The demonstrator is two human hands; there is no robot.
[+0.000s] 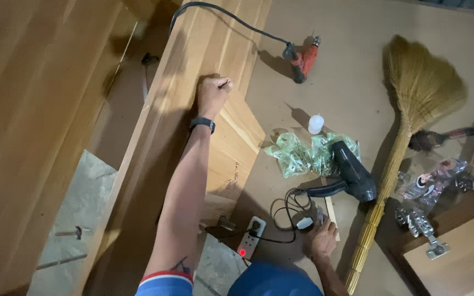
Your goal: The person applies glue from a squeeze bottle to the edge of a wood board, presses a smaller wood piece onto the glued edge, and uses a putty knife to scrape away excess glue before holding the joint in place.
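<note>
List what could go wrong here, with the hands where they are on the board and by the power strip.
1. The left hand grips a thin tool on the sloped board; a slip could scratch the wood or jab the hand.
2. The right hand presses down amid the coiled cord near the lit power strip; it could snag and drag the hair dryer.
3. The drill cable crosses the board and might catch.

Dim warm light, long soft shadows, mild blur, wide-angle edge distortion
</note>
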